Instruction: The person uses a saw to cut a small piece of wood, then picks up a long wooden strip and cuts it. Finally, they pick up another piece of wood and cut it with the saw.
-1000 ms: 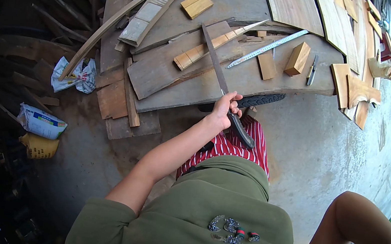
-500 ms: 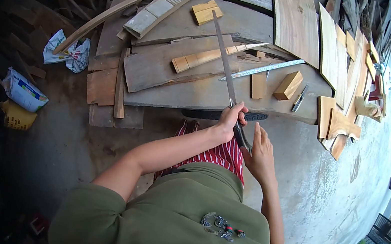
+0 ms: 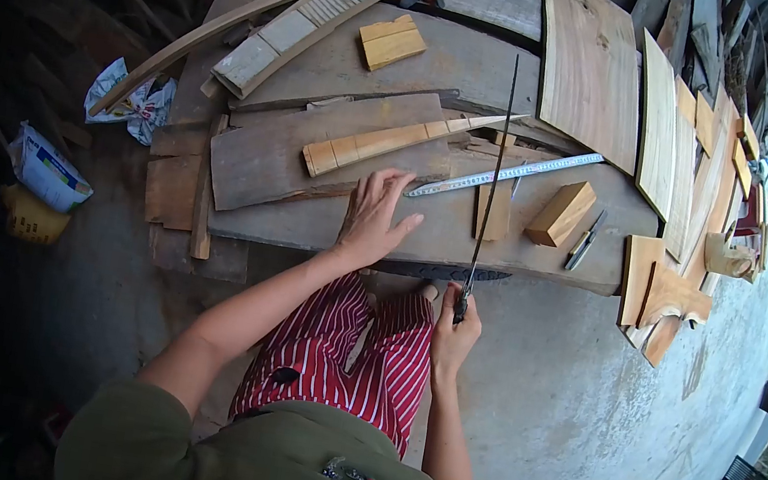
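My right hand (image 3: 455, 340) is closed around the black handle of a handsaw (image 3: 496, 167). The saw's long, thin blade points away from me over the bench, seen almost edge-on. Near the bench's front edge my left hand (image 3: 375, 219) is open with its fingers apart, holding nothing. Just beyond it lies a tapered strip of wood (image 3: 357, 152) with lines across it, resting on a dark board (image 3: 257, 157). A white measuring tape (image 3: 503, 173) runs to the right of my left hand. Behind the blade is a small flat wood piece (image 3: 496, 219).
A wood block (image 3: 562, 213) and a pen-like tool (image 3: 585, 240) lie on the bench's right. Farther back are a notched block (image 3: 392, 41), a long slatted piece (image 3: 339, 10) and a wide plank (image 3: 589, 67). Cut boards (image 3: 664, 292) overhang the right edge. Bags (image 3: 50, 170) stand left.
The saw has passed from my left hand to my right hand and turned upright in view. My left hand has let go, opened and moved left toward the tapered strip.
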Tool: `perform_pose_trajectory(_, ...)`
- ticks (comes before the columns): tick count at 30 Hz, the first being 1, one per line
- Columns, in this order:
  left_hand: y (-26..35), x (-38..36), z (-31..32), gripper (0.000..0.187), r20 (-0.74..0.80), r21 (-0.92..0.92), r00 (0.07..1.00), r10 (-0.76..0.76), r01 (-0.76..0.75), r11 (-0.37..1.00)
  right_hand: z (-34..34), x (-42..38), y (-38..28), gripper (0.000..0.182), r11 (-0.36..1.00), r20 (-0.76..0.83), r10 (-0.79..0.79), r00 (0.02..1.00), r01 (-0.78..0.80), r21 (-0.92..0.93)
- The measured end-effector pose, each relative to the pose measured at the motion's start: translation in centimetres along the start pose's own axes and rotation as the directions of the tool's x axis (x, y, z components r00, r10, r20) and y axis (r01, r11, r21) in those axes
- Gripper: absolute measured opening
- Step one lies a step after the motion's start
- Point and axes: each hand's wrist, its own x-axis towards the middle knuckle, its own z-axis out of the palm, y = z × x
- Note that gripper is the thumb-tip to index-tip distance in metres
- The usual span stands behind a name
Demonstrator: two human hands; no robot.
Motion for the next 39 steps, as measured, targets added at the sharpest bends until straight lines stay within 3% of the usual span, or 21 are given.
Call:
perform_pose_trajectory(3, -6.3, 3.9, -0.8, 0.066, -0.201, 0.394, 0.977, 0.068, 0.017, 0.919, 0.8, 1.0, 3.1, 0.027, 0.997, 0.006, -0.045, 0.999, 0.046, -0.061)
perform_pose_trajectory(6, -9.8, 6.0, 0.3, 0.056, -0.128, 0.447, 0.992, 0.016, 0.044, 0.893, 1.4, 1.4, 4.3, 0.027, 0.995, 0.031, -0.058, 0.998, 0.061, -0.075)
perform_pose_trajectory(11, -8.8, 9.8, 3.1, 0.048, -0.068, 0.402, 0.991, 0.113, -0.076, 0.912, 3.7, 2.2, 6.9, 0.033, 0.976, 0.007, -0.178, 0.984, 0.178, -0.123)
perform_pose_trajectory(17, -8.8, 11.4, 3.4, 0.048, -0.024, 0.396, 0.976, 0.216, -0.189, 0.898, 4.9, 3.3, 6.5, 0.024, 0.973, 0.005, -0.172, 0.985, 0.171, -0.156)
perform_pose_trajectory(21, -8.2, 12.0, 2.7, 0.047, 0.068, 0.388, 0.986, 0.150, -0.164, 0.907, 4.3, 3.9, 5.8, 0.024, 0.964, 0.044, -0.179, 0.983, 0.184, -0.194)
perform_pose_trajectory(24, -7.7, 13.0, 3.6, 0.042, 0.000, 0.373, 0.990, 0.144, -0.133, 0.918, 4.7, 3.9, 5.6, 0.029, 0.939, 0.078, -0.236, 0.969, 0.248, -0.236)
perform_pose_trajectory(26, -7.2, 13.8, 4.7, 0.037, -0.056, 0.282, 0.998, 0.032, -0.015, 0.959, 5.1, 3.8, 5.8, 0.029, 0.943, 0.074, -0.210, 0.975, 0.222, -0.247)
perform_pose_trajectory(29, -6.6, 14.5, 6.2, 0.030, -0.116, 0.369, 0.993, -0.035, 0.076, 0.926, 5.2, 3.7, 6.0, 0.030, 0.928, 0.077, -0.227, 0.971, 0.240, -0.285)
perform_pose_trajectory(36, -6.5, 14.4, 7.4, 0.016, -0.241, 0.434, 0.970, 0.013, 0.096, 0.896, 5.3, 3.1, 6.6, 0.032, 0.907, 0.081, -0.276, 0.958, 0.288, -0.308)
perform_pose_trajectory(39, -6.5, 14.3, 7.4, 0.017, -0.238, 0.480, 0.971, 0.004, 0.113, 0.870, 4.9, 3.2, 6.1, 0.031, 0.942, 0.099, -0.200, 0.975, 0.219, -0.255)
